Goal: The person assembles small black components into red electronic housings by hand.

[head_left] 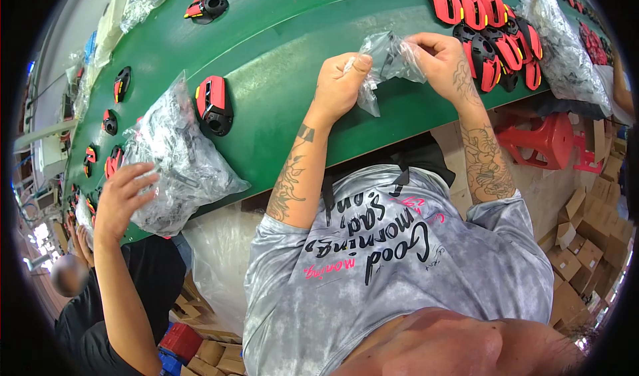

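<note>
1. We hold a small clear plastic bag [391, 60] in front of us, above the near part of the green bench [286, 63].
2. Our left hand [338, 86] has its fingers curled around one side of the film, thumb pressed on top; our right hand [439, 60] pinches the opposite side between thumb and fingers.
3. We judge the step in hand to be working this bag, perhaps parting its film; whether its mouth is open, or anything lies inside, we cannot tell.
4. The next move, we think, calls for a sure pinch on both sides and a gentle pull, as thin film may slip or tear.
5. To our left, a red-and-black plastic shell [213, 104] lies near a large filled bag [176, 156]; a cluster of similar shells [494, 46] lies to our right.
</note>
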The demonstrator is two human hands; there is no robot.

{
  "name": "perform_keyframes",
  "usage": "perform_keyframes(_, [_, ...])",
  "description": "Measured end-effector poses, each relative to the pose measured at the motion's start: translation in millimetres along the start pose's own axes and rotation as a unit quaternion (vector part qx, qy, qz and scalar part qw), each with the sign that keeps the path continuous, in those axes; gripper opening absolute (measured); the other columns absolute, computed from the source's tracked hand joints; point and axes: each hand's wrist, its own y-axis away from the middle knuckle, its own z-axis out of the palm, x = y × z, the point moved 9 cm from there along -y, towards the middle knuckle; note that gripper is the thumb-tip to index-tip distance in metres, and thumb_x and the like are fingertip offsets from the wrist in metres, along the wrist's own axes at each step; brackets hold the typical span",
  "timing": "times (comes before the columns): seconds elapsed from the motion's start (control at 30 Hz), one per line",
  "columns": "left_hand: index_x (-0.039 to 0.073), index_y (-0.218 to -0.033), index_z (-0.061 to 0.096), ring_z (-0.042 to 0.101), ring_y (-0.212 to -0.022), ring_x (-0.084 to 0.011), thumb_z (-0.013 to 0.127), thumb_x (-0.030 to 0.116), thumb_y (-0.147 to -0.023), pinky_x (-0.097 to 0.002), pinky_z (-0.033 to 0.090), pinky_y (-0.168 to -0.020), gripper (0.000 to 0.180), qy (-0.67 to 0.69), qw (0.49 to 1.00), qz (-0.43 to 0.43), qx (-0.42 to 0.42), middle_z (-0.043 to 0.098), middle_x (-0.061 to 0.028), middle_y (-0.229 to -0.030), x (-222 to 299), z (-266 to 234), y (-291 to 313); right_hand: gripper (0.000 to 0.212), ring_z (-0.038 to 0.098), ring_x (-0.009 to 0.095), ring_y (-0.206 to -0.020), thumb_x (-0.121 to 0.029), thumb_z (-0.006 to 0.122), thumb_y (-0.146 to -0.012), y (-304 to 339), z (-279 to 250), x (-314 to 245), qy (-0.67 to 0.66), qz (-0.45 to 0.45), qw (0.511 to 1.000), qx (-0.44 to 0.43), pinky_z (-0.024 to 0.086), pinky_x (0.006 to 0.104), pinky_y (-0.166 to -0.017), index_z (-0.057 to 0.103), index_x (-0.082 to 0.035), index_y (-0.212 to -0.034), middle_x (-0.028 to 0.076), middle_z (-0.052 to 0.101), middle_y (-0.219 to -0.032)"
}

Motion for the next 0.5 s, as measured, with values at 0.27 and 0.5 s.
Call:
perform_keyframes(0.27, [0.002, -0.095, 0.07, 0.053, -0.071, -0.0057, 0.074, 0.023, -0.097, -0.0252, 0.046, -0.062, 0.022, -0.029, 0.997, 0.048, 0.052, 0.061, 0.0011, -0.08, 14.9, -1.3, -2.4, 0.028, 0.072, 0.034, -0.09, -0.024, 0.071, -0.08, 12.9, 36.0, -51.7, 0.23, -0.114, 0.966, -0.014, 0.056, 0.0398, -0.083, 0.072, 0.004, -0.085, 0.017, 0.074, -0.107])
perform_keyframes(0.5, [0.003, -0.099, 0.07, 0.051, -0.065, -0.0028, 0.07, 0.025, -0.101, -0.0223, 0.042, -0.057, 0.022, 0.015, 0.994, 0.042, 0.101, 0.059, 0.0036, -0.076, 21.0, -31.2, 3.4, 0.025, 0.072, 0.018, -0.083, -0.022, 0.073, -0.087, -5.0, -15.8, -9.8, 0.097, -0.002, 0.992, 0.081, 0.055, 0.0299, -0.076, 0.075, 0.003, -0.09, 0.013, 0.077, -0.096])
